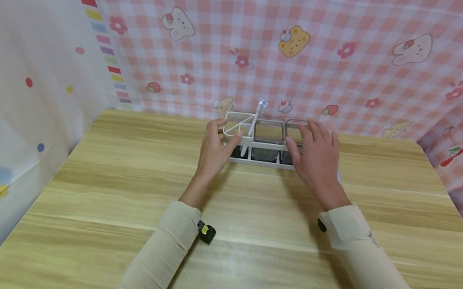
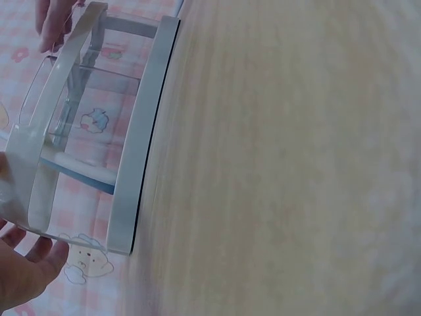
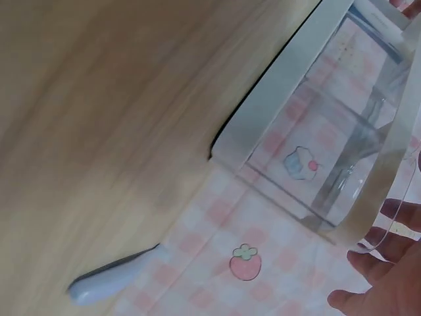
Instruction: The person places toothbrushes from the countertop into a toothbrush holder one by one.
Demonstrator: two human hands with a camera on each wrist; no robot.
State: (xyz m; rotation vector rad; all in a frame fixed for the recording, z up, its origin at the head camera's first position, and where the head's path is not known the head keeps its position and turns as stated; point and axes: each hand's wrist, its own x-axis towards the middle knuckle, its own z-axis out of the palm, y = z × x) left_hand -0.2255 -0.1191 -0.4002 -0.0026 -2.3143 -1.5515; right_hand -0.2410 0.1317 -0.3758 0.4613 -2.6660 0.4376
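Presumably light and stiff, the pale toothbrush rack (image 1: 267, 145) stands at the back of the bench (image 1: 256, 252), one toothbrush (image 1: 251, 130) leaning in it. The left hand (image 1: 212, 147) grips its left end, fingers part-closed; the right hand (image 1: 318, 154) curls more widely round the right end, whether bearing on rail or cup I cannot tell. The clear cups (image 1: 265, 155) look slippery, so the solid end rails probably offer surer hold.
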